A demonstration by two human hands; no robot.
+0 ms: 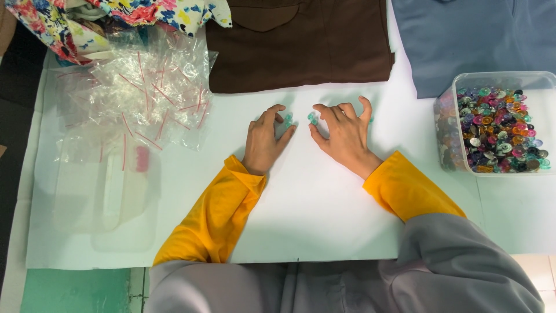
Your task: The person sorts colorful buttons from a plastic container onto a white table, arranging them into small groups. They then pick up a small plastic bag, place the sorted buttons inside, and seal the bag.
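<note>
Where the yellow sleeves (214, 214) end near the bottom of the view, the person's two hands rest on the white table sheet (313, 203), close together but apart. The left hand (265, 139) lies with fingers curled, its thumb and forefinger narrowed on a small green button (288, 120). The right hand (343, 134) has its fingers spread over the sheet, while thumb and forefinger pinch a second small green button (313, 119); another greenish bit shows just beside its little finger, too small to tell. The two buttons sit near each other in the gap between the hands. To the right stands a clear plastic box (498, 78) filled with mixed coloured buttons (501, 130). To the left lies a heap of small clear bags with red strips (139, 95), with a clear lid or tray (107, 191) nearer the person. Farther off lie a folded brown garment (301, 43), a blue-grey garment (475, 35) and a floral cloth (116, 14).
</note>
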